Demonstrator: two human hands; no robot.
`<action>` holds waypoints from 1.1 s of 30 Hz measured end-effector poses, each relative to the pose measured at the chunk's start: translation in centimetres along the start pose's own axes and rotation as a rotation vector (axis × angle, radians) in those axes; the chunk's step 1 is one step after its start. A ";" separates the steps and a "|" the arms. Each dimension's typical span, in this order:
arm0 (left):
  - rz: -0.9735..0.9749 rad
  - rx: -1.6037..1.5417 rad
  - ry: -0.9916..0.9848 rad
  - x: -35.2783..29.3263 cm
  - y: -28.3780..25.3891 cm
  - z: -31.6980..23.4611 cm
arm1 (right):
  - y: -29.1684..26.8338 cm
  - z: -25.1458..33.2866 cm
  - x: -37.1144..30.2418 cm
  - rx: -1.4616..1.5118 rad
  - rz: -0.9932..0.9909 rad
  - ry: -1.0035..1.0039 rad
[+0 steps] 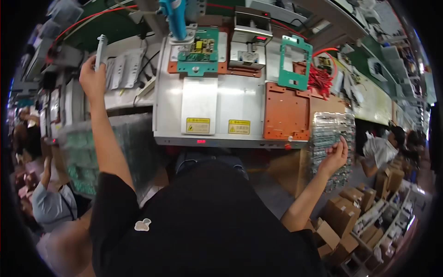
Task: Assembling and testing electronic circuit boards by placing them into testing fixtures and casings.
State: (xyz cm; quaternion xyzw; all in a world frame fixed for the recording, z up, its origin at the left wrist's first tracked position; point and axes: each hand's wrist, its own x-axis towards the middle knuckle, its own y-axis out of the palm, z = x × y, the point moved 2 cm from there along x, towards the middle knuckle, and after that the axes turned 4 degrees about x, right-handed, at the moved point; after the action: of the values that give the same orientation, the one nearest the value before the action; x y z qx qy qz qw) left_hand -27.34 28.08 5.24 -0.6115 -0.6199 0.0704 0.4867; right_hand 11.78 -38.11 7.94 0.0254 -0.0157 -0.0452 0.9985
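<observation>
My left hand [93, 76] is raised at the far left, closed round a long light-grey housing [100, 48] held upright. Beside it, several similar pale housings [125, 69] lie on the bench. At the right my right hand [336, 157] is over a clear blister tray [323, 122] filled with small parts. Its fingers are bent together, and what they hold, if anything, is too small to make out. Between the hands stands a metal fixture machine [240, 97]. A green circuit board [199, 51] with a yellow component sits in its teal holder, under a blue cylinder [175, 18].
An orange fixture plate [287, 111] and a teal frame [295, 81] are on the machine's right. Red wires [320, 78] bunch behind them. Bagged green boards [83, 161] stand at the left. Cardboard boxes [341, 214] are at the lower right. Other people work on both sides.
</observation>
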 end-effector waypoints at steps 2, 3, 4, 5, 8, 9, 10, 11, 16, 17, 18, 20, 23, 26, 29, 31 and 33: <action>-0.015 -0.040 0.106 -7.2 -3.6 -7.4 | 0.2 -0.9 0.5 -0.054 0.017 -0.021; -0.019 -0.159 0.128 -11.4 -4.5 -11.1 | 0.2 -1.4 0.6 -0.059 0.027 -0.010; 0.059 -0.233 0.128 -11.9 -4.0 -13.9 | 3.4 -2.4 1.3 -0.015 0.057 -0.010; 0.073 -0.132 0.455 -14.3 -3.8 -16.9 | 4.5 -2.9 1.6 -0.006 0.101 -0.014; 0.435 -0.498 0.635 -17.1 1.7 -25.3 | 8.5 -3.4 1.7 0.037 0.184 -0.012; 0.453 -0.517 0.753 -17.8 4.6 -27.3 | 9.7 -3.5 1.5 0.063 0.230 -0.017; 0.528 -0.518 0.791 -18.5 6.9 -29.4 | 10.5 -3.6 1.2 0.089 0.240 -0.015; 0.585 -0.482 0.864 -18.9 10.1 -30.9 | 11.2 -3.9 0.9 0.099 0.231 -0.029; 0.819 -0.430 0.916 -20.4 19.7 -30.9 | 8.9 -5.5 -1.2 0.082 0.181 -0.081; 0.850 -0.476 0.935 -19.9 20.0 -30.0 | 8.1 -5.5 -2.0 0.077 0.160 -0.081; 0.946 -0.441 0.966 -19.1 20.5 -28.9 | 8.1 -5.3 -2.9 0.026 0.139 -0.045; 1.128 -0.450 0.955 -17.5 19.6 -26.7 | 7.4 -6.1 -4.2 0.001 0.137 -0.046; 1.047 -0.240 0.978 -16.3 16.6 -23.9 | 6.2 -6.4 -3.4 -0.080 0.153 -0.027; 0.852 -0.051 0.969 -17.7 16.5 -22.8 | 5.4 -7.2 0.3 -0.322 0.205 -0.103; 0.994 -0.021 0.892 -17.7 16.2 -24.1 | 8.6 -9.1 6.5 -0.650 0.450 -0.540; 0.970 -0.045 0.877 -18.1 16.6 -23.9 | 12.8 -11.2 10.4 -0.749 0.660 -0.738; 0.946 -0.063 0.860 -18.3 16.6 -24.2 | 15.5 -15.0 14.3 -1.003 0.822 -0.858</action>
State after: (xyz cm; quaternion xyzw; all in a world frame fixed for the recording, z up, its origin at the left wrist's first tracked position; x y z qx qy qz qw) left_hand -3.30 4.73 -3.06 -0.8064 -0.0341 0.0076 0.5903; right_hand 27.94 -23.28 -5.77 -0.4569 -0.3865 0.3213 0.7339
